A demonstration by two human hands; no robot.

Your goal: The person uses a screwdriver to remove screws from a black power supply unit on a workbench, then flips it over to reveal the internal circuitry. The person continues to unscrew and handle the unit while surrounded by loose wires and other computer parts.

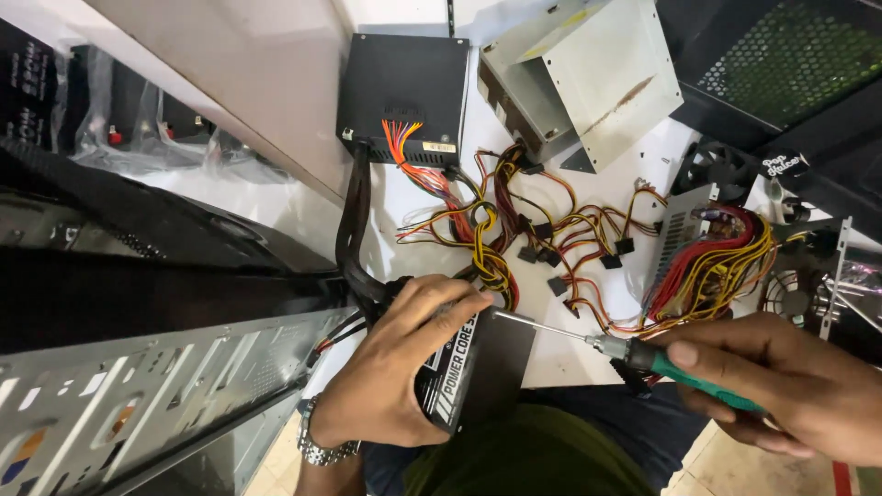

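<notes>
My left hand (pixel 393 367) grips a black power supply unit (pixel 478 367) from above, near the table's front edge. My right hand (pixel 781 381) holds a screwdriver with a green handle (pixel 698 378). Its thin metal shaft (pixel 542 325) points left, and the tip meets the top edge of the black unit by my left fingertips. A thick black sleeved cable (pixel 354 234) runs from that unit up along the table. I wear a metal wristwatch (pixel 322 448) on the left wrist.
A second black power supply (pixel 404 83) sits at the back with red, yellow and black wires (pixel 514 230) spread over the white table. A bare grey metal unit (pixel 588 73) lies beside it. An open wired unit (pixel 707 266) is at right. A computer case (pixel 138 386) stands at left.
</notes>
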